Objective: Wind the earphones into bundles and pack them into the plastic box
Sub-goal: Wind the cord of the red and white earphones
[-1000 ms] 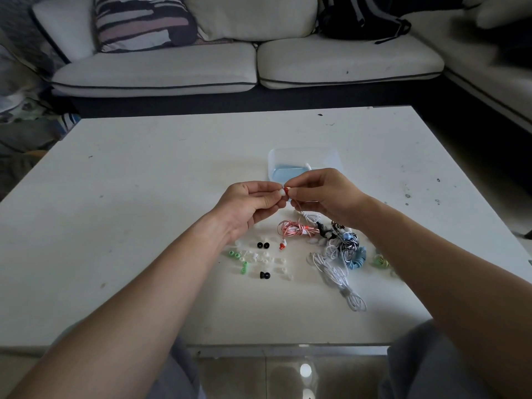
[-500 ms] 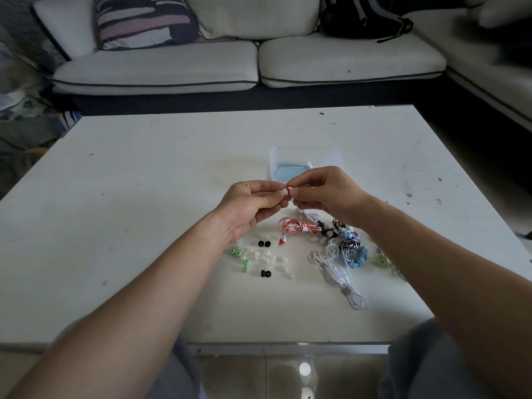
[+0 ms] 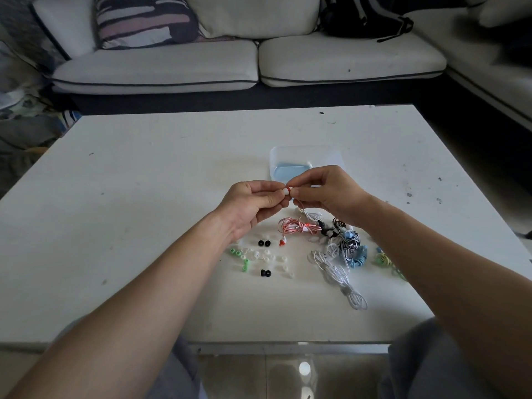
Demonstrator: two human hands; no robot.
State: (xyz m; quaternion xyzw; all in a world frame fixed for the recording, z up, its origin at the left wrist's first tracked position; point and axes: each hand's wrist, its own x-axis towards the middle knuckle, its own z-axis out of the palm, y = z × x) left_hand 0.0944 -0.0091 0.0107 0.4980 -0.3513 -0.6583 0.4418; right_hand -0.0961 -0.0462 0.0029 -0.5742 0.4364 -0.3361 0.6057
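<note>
Head view showed the left hand (image 3: 253, 203) and right hand (image 3: 328, 191) pinching one red-and-white earbud (image 3: 287, 190) between them. Its cord (image 3: 293, 226) trailed down onto the counter (image 3: 144, 197) on the person's side, and the plastic box (image 3: 305, 155) lay just beyond, nearer the right hand.

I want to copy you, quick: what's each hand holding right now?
Left hand: pinches a small white rubber ear tip.
Right hand: pinches one bud of the red-and-white striped earphones.
</note>
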